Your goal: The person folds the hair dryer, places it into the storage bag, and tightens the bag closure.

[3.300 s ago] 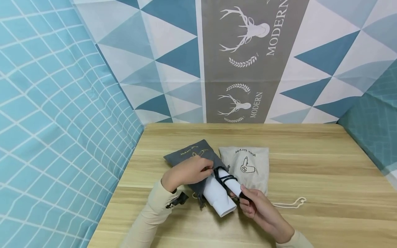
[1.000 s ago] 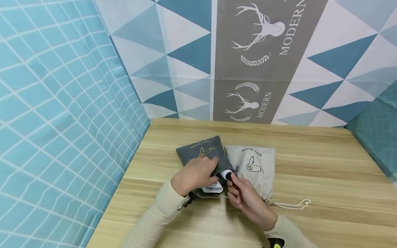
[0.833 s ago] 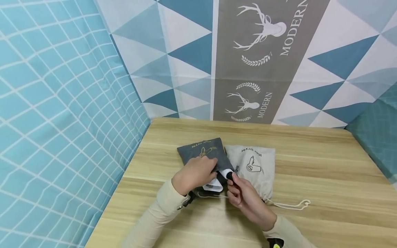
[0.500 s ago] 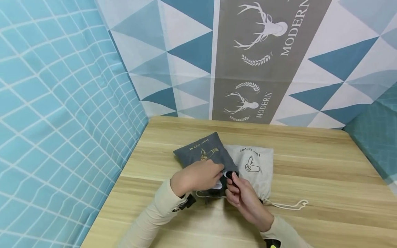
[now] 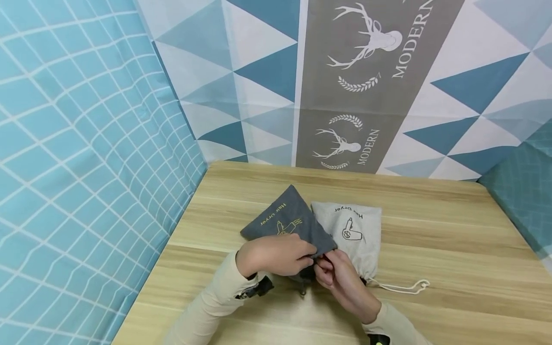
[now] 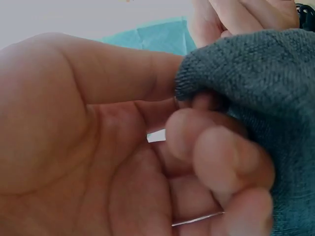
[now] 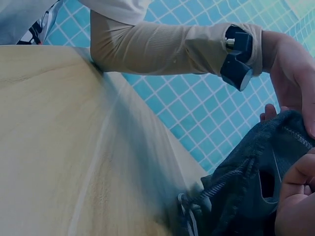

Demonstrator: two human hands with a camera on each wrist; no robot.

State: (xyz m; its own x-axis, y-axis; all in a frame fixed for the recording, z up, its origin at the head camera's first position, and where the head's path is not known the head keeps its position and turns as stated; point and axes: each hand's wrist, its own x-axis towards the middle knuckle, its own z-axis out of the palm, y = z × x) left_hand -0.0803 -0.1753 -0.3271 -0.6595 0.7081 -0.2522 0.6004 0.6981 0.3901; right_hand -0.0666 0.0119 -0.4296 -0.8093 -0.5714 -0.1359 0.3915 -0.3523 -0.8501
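Observation:
A dark grey drawstring bag (image 5: 293, 215), with a yellow hair dryer print, lies tilted on the table. My left hand (image 5: 276, 254) pinches the rim at its mouth; in the left wrist view, the folded cloth (image 6: 246, 59) sits between thumb and fingers. My right hand (image 5: 342, 280) is at the mouth's right corner, fingers curled and fingertips just under the cloth, where the handle end of a white hair dryer was held. Cloth now hides the dryer's white body. A bit of black cord (image 6: 306, 17) shows past the right fingers in the left wrist view.
Right of the grey bag lies a beige drawstring bag (image 5: 358, 235), also printed with a hair dryer. Its white string (image 5: 405, 287) trails right over the wooden table (image 5: 453, 249). A blue gridded sheet (image 5: 86, 143) hangs at the left.
The dryer first stuck out of the grey bag; the cloth has been drawn over it toward my right hand. My left hand has moved slightly right with the rim, and the bag has turned.

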